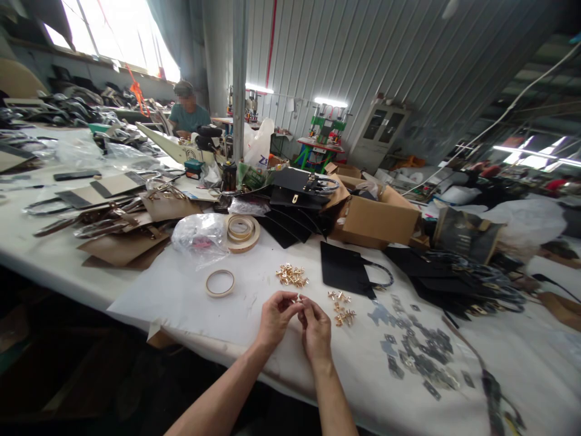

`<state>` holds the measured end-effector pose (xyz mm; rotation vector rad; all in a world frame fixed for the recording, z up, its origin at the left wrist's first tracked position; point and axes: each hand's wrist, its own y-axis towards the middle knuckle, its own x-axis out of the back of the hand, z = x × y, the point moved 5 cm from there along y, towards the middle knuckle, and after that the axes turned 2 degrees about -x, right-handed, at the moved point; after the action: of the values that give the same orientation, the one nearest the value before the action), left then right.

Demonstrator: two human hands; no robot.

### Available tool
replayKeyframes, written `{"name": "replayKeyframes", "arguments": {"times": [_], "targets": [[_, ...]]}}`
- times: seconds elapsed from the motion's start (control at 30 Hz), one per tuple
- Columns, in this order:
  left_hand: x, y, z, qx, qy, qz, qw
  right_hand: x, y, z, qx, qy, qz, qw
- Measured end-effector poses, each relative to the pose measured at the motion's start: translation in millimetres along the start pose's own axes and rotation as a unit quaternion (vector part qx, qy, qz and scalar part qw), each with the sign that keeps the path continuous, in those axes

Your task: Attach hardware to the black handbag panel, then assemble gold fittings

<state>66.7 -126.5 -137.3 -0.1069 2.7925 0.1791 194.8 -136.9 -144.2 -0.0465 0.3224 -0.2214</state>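
Note:
My left hand (278,315) and my right hand (315,324) meet above the white table near its front edge, fingertips pinched together on a small piece too hidden to name. Just beyond them lies a pile of small gold metal fittings (292,275). To the right of my right hand are smaller groups of the same gold fittings (344,314). A black bag panel with a handle (345,269) lies flat behind these. Many small grey metal plates (424,348) are scattered further right.
A tape roll (220,283) lies left of my hands, with more rolls (242,232) and a plastic bag (200,239) behind. Brown bag pieces (127,245) lie left. A cardboard box (376,218) and black pieces stand or lie at the back. A person (189,112) sits at the far left.

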Motion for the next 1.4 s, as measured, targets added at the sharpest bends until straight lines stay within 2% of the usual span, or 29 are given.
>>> {"name": "replayKeyframes", "arguments": {"times": [0.1, 0.2, 0.33, 0.43, 0.53, 0.67, 0.8, 0.93, 1.07, 1.23, 1.3, 1.4], "targets": [[1.0, -1, 2, 0.001, 0.002, -0.006, 1.000, 0, -2, 3, 0.044, -0.069, 0.008, 0.997], [1.0, -1, -1, -0.004, 0.022, -0.010, 1.000, 0, -2, 4, 0.065, -0.093, 0.014, 0.993], [-6.0, -3, -7, -0.019, 0.024, 0.029, 0.999, -1, -1, 0, 0.016, -0.009, 0.035, 0.999], [-13.6, -4, -9, -0.015, -0.001, 0.076, 0.997, 0, 1, -3, -0.027, 0.084, 0.019, 0.996], [-14.8, -4, -8, -0.010, 0.002, 0.078, 0.997, 4, 3, -3, -0.051, 0.139, -0.018, 0.989], [-12.5, -3, -8, -0.020, 0.039, 0.071, 0.997, 6, 4, -2, -0.049, 0.156, -0.044, 0.986], [-11.4, -2, -11, -0.033, 0.093, 0.070, 0.993, 2, -1, 5, 0.003, 0.094, -0.024, 0.995], [-9.3, -1, -17, -0.037, 0.143, 0.051, 0.988, 7, -15, 21, 0.078, -0.075, -0.053, 0.993], [-9.3, -1, -18, -0.028, 0.152, 0.051, 0.987, 34, -31, 32, 0.105, -0.174, -0.136, 0.970], [-10.4, -2, -13, -0.013, 0.150, 0.066, 0.986, 96, -41, 43, 0.091, -0.211, -0.260, 0.938], [-10.7, -2, -11, -0.013, 0.154, 0.075, 0.985, 115, -39, 47, 0.074, -0.231, -0.278, 0.929], [-10.2, -3, -11, -0.019, 0.165, 0.081, 0.983, 127, -33, 51, 0.061, -0.259, -0.269, 0.926]]}}
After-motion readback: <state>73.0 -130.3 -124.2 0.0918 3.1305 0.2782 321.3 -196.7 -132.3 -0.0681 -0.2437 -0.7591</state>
